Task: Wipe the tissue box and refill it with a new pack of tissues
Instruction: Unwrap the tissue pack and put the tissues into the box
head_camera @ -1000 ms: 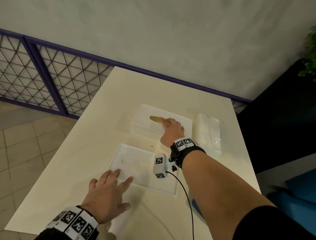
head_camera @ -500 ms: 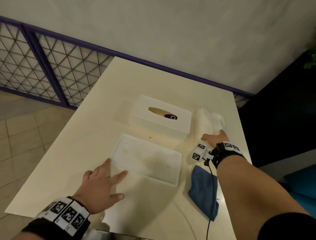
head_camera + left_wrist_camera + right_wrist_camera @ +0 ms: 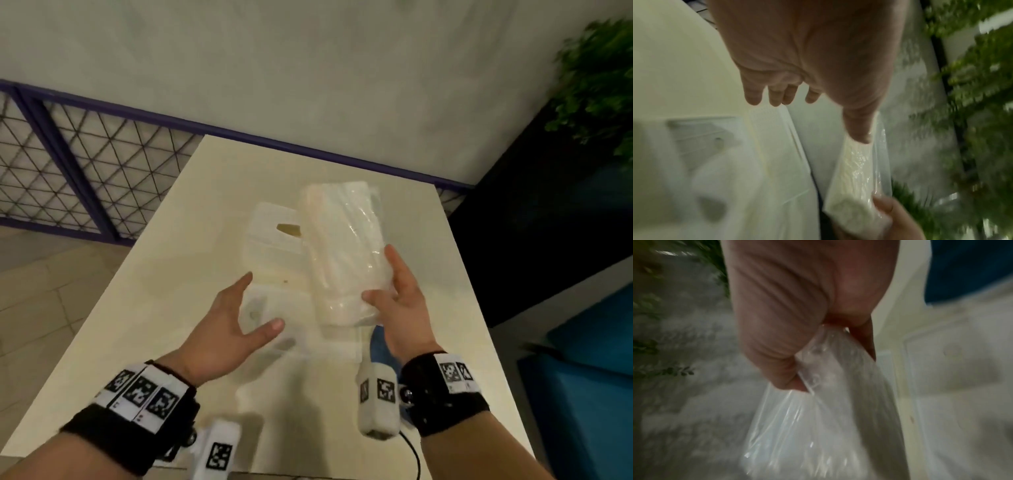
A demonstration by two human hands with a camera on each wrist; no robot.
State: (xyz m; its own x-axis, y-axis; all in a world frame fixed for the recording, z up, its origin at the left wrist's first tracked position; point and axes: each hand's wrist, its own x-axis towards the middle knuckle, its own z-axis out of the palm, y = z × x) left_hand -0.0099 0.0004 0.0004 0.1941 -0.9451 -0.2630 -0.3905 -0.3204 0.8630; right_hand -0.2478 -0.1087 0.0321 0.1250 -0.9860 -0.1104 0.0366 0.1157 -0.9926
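Observation:
My right hand (image 3: 387, 291) grips the near end of the new tissue pack (image 3: 342, 246), a white stack in clear plastic, and holds it up above the table. The right wrist view shows the fingers pinching the plastic wrap (image 3: 807, 418). My left hand (image 3: 262, 299) is raised and open, palm towards the pack and a little left of it, holding nothing. In the left wrist view its thumb points at the pack (image 3: 855, 178). Behind the pack, the white tissue box (image 3: 270, 233) with its oval slot stands on the table. Its flat white base panel (image 3: 291, 308) lies nearer, below my hands.
A blue cloth (image 3: 376, 342) lies on the cream table (image 3: 191, 274), mostly hidden under my right hand. A purple mesh railing (image 3: 85, 178) runs behind and to the left. A green plant (image 3: 596, 78) and a dark blue seat (image 3: 582, 377) are on the right.
My right hand has taken the tissue pack from the table's right side and lifted it towards the middle. My left hand has risen off the table beside the base panel.

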